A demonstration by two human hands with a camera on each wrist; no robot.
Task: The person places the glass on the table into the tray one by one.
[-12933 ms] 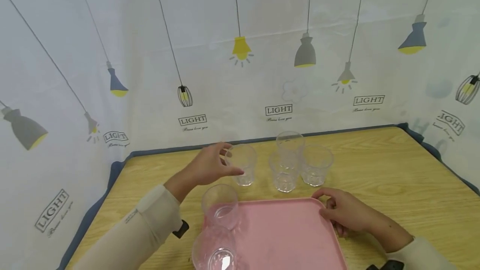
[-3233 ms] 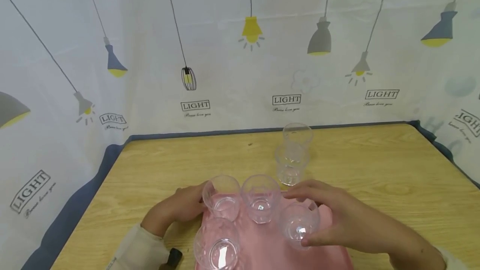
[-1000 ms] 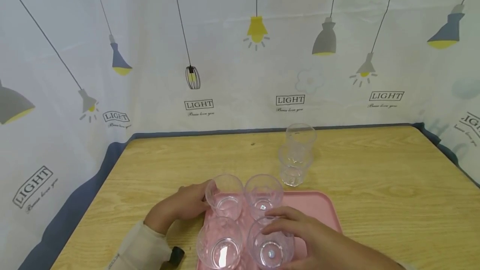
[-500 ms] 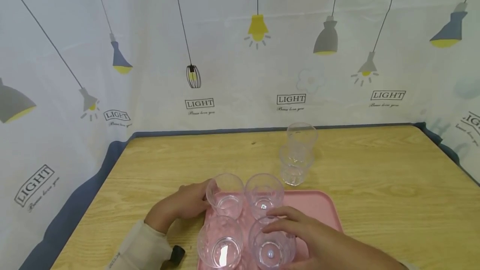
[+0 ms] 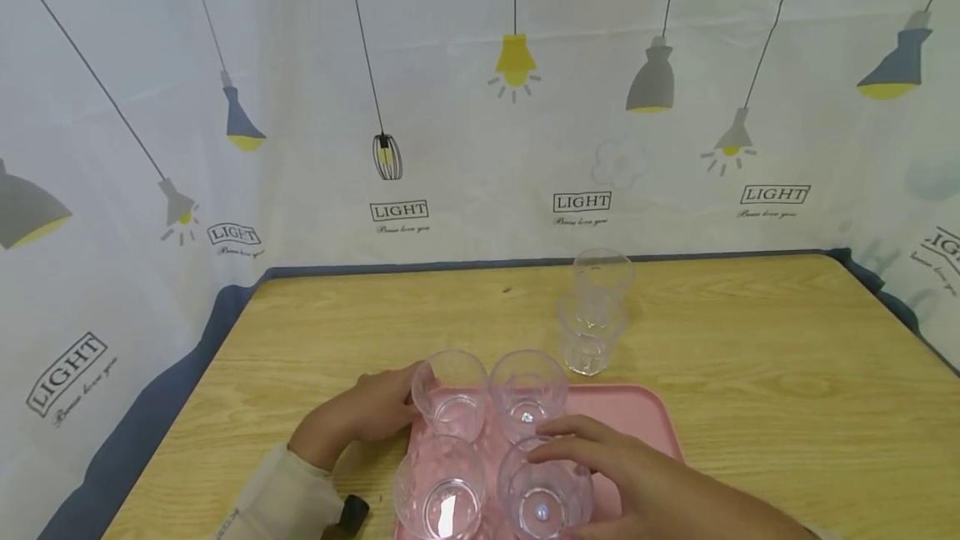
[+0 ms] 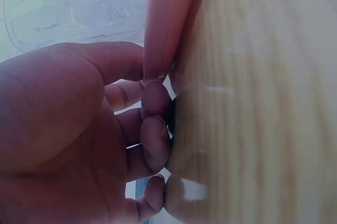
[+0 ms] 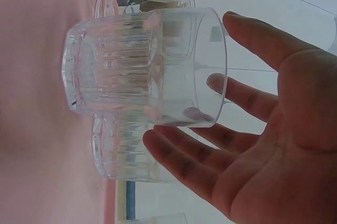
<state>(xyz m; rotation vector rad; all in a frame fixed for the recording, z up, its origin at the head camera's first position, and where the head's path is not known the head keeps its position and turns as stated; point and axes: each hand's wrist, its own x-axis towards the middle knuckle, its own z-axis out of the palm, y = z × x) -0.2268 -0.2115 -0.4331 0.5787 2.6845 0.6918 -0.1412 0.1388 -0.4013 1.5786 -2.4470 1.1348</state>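
Several clear plastic cups stand upright on a pink tray (image 5: pixel 633 411), grouped at its left in two rows. My left hand (image 5: pixel 367 407) grips the tray's left edge; the left wrist view shows the thumb at the tray rim (image 6: pixel 164 29) and curled fingertips beneath it. My right hand (image 5: pixel 637 477) is spread loosely around the front right cup (image 5: pixel 543 494). In the right wrist view that cup (image 7: pixel 113 66) has its base on the tray, the thumb beside its rim and the other fingers near its side. Behind it are the back left cup (image 5: pixel 450 394) and back right cup (image 5: pixel 528 386).
Two more clear cups stand on the wooden table (image 5: pixel 322 315) behind the tray, a nearer cup (image 5: pixel 588 348) and a farther cup (image 5: pixel 603 269), overlapping in view. A white curtain (image 5: pixel 465 148) printed with lamps rises at the table's back and sides.
Since the oldest frame, cups have moved from the table onto the tray. The right hand has brought one left and nearer, beside the front left cup. In the last second almost nothing moves.
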